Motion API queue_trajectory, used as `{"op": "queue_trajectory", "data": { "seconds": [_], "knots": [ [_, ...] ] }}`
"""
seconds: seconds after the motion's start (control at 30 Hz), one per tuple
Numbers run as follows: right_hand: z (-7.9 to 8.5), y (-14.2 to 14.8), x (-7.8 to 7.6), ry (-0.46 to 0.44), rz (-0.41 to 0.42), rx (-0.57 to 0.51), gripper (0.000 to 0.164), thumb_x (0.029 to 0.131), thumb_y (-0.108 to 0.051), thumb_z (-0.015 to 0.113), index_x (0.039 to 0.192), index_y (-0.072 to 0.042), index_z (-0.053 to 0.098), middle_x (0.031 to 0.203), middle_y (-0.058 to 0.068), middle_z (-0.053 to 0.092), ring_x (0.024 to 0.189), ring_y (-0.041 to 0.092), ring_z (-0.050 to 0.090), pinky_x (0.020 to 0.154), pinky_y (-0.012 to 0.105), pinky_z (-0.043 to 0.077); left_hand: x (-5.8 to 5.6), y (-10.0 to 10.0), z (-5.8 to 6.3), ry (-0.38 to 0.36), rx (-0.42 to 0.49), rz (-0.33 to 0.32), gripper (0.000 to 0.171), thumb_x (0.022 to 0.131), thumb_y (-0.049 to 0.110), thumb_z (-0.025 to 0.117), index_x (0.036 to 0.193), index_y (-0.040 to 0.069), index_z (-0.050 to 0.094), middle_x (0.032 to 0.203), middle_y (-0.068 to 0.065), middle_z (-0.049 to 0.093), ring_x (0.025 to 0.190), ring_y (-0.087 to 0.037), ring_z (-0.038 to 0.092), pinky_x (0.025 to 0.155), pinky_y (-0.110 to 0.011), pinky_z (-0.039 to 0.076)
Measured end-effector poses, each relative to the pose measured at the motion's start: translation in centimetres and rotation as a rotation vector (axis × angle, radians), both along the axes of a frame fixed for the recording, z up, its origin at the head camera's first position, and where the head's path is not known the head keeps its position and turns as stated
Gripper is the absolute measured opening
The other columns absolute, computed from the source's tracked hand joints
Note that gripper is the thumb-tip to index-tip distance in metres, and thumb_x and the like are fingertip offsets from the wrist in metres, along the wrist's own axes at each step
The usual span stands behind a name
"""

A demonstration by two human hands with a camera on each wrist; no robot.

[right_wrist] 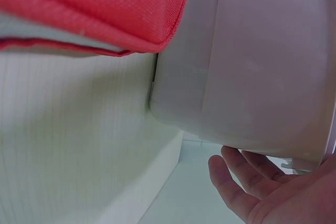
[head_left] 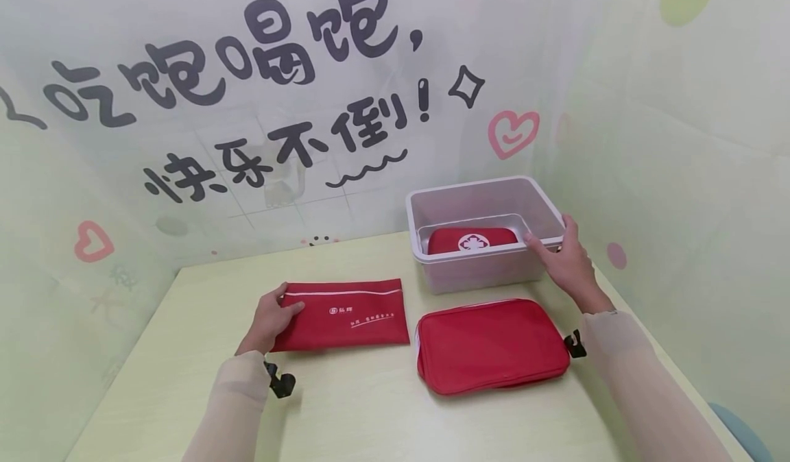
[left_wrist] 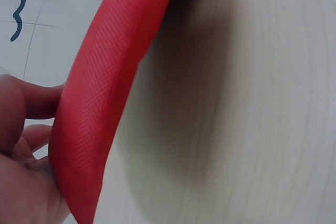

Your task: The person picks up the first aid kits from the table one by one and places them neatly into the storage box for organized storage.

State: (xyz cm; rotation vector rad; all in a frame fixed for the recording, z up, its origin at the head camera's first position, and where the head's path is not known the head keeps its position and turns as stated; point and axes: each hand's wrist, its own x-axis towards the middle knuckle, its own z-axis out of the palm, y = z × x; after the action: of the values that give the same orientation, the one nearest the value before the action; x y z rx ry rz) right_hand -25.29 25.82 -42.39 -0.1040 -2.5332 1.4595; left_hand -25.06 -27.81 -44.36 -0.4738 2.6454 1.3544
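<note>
A flat red zip pouch (head_left: 352, 328) with white lettering lies at the left middle of the table. Its left end is gripped by my left hand (head_left: 270, 319), thumb on the front face; in the left wrist view the pouch (left_wrist: 100, 77) is tilted, one edge raised off the table. At the back right stands a translucent plastic box (head_left: 481, 273), and my right hand (head_left: 570, 266) holds its right rim, thumb over the edge and fingers along the outer wall. Inside the box is a red case (head_left: 443, 240) with a white cross emblem, its lower part hidden by the front wall.
A rounded red bag (head_left: 494, 349) with piped edges lies in front of the box, near my right wrist. The pale table (head_left: 345, 407) meets a printed wall sheet (head_left: 370, 222) behind and another sheet (head_left: 691, 242) at the right.
</note>
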Motion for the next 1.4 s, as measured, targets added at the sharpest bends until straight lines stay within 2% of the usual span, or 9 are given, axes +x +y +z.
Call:
{"op": "queue_trajectory", "data": {
  "seconds": [0.3, 0.57, 0.77, 0.87, 1.1, 1.4],
  "knots": [
    [0.1, 0.0, 0.0, -0.001, -0.007, 0.001, 0.097, 0.093, -0.06, 0.057, 0.159, -0.017, 0.001, 0.145, 0.028, 0.039, 0.127, 0.046, 0.043, 0.101, 0.068, 0.036, 0.0, 0.2, 1.2, 0.02, 0.089, 0.067, 0.075, 0.101, 0.017, 0.058, 0.159, 0.01, 0.012, 0.149, -0.029, 0.035, 0.124, -0.042, 0.045, 0.092, -0.043, 0.055],
    [0.1, -0.1, 0.0, -0.008, -0.011, 0.002, 0.097, 0.092, -0.06, 0.057, 0.159, -0.018, 0.001, 0.145, 0.028, 0.039, 0.128, 0.047, 0.042, 0.101, 0.069, 0.035, -0.3, 0.2, 2.2, 0.045, 0.114, 0.11, 0.075, 0.101, 0.018, 0.058, 0.16, 0.014, 0.012, 0.151, -0.028, 0.032, 0.126, -0.04, 0.043, 0.088, -0.039, 0.057],
    [0.0, -0.1, 0.0, -0.008, -0.008, -0.002, 0.097, 0.092, -0.06, 0.057, 0.159, -0.018, 0.001, 0.146, 0.027, 0.038, 0.128, 0.046, 0.042, 0.101, 0.069, 0.036, -0.4, 0.4, 3.0, 0.067, 0.151, 0.16, 0.075, 0.101, 0.018, 0.057, 0.16, 0.017, 0.011, 0.153, -0.028, 0.029, 0.129, -0.04, 0.039, 0.097, -0.046, 0.052],
    [0.1, -0.1, 0.0, -0.013, -0.011, -0.004, 0.097, 0.092, -0.062, 0.057, 0.159, -0.019, 0.001, 0.146, 0.027, 0.038, 0.128, 0.046, 0.042, 0.101, 0.069, 0.036, -0.6, 0.6, 3.2, 0.094, 0.175, 0.197, 0.074, 0.102, 0.018, 0.057, 0.16, 0.018, 0.01, 0.155, -0.026, 0.028, 0.129, -0.04, 0.04, 0.1, -0.047, 0.05],
    [0.1, -0.1, 0.0, -0.013, -0.012, -0.009, 0.097, 0.092, -0.061, 0.058, 0.159, -0.019, 0.001, 0.146, 0.027, 0.038, 0.128, 0.046, 0.042, 0.101, 0.069, 0.036, -0.7, 0.9, 3.8, 0.16, 0.224, 0.271, 0.074, 0.102, 0.019, 0.056, 0.16, 0.023, 0.011, 0.157, -0.02, 0.03, 0.129, -0.035, 0.042, 0.099, -0.043, 0.051],
    [0.0, 0.0, -0.1, -0.01, -0.005, -0.01, 0.098, 0.092, -0.062, 0.057, 0.159, -0.02, 0.0, 0.147, 0.027, 0.037, 0.129, 0.046, 0.041, 0.101, 0.07, 0.036, -0.7, 1.3, 5.0, 0.238, 0.285, 0.312, 0.076, 0.102, 0.024, 0.057, 0.16, 0.027, 0.008, 0.158, -0.014, 0.03, 0.134, -0.032, 0.04, 0.101, -0.047, 0.048]
  ]
}}
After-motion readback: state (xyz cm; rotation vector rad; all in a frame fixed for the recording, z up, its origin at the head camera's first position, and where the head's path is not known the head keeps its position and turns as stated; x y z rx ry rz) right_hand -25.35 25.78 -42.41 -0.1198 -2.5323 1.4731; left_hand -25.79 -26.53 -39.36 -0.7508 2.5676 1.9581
